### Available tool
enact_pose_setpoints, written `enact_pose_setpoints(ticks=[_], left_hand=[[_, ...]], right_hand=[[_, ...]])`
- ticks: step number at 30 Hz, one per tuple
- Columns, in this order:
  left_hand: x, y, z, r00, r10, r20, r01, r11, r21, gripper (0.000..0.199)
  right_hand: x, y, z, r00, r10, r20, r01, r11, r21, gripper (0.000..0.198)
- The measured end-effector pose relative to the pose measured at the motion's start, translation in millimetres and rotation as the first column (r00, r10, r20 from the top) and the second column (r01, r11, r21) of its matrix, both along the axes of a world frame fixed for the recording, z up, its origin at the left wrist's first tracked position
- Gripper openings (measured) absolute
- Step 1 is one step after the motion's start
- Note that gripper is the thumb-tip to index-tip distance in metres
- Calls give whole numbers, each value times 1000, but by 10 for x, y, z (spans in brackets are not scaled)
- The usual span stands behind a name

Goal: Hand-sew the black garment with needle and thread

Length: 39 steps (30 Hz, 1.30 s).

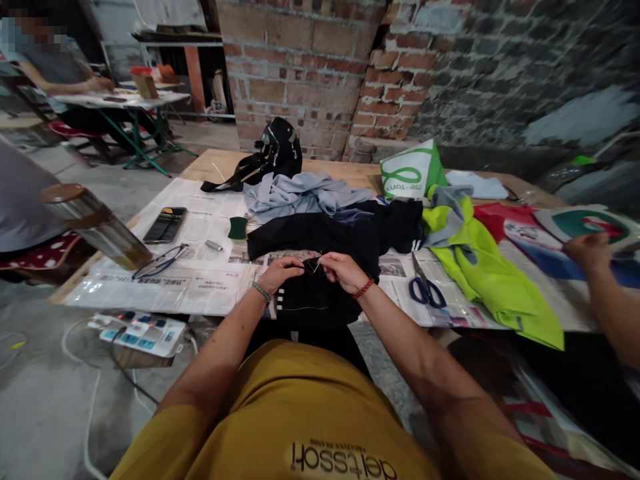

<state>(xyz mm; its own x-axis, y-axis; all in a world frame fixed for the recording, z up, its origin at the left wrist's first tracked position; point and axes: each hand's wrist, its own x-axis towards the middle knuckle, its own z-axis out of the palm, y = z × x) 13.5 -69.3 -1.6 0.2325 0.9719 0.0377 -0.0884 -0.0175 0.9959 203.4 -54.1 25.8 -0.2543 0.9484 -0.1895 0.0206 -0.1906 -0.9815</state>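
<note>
A black garment [320,303] with white stripe marks lies over the near table edge and across my lap. At its upper edge, my left hand [281,273] is closed, thumb and fingers pinching the black cloth. Just to the right, my right hand [345,272] is closed in a pinch at the same spot. A thin pale strand [316,267] shows by its fingertips; whether it is thread or a needle I cannot tell. Scissors [426,291] with dark blue handles lie to the right on the newspaper.
Newspaper covers the wooden table. A flask [97,227], phone [166,225], glasses [160,261] and green sponge [238,229] stand or lie left. Grey cloth [305,192] and a black bag [281,147] are behind; a yellow-green garment [493,273] and another person's hand [590,255] are right.
</note>
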Motion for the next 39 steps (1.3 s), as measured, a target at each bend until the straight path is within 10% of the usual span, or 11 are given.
enact_pose_setpoints(ticks=[39], left_hand=[[63, -9, -51, 963, -22, -268, 88, 967, 239, 16]], right_hand=[[-260, -81, -181, 996, -74, -49, 65, 985, -158, 20]])
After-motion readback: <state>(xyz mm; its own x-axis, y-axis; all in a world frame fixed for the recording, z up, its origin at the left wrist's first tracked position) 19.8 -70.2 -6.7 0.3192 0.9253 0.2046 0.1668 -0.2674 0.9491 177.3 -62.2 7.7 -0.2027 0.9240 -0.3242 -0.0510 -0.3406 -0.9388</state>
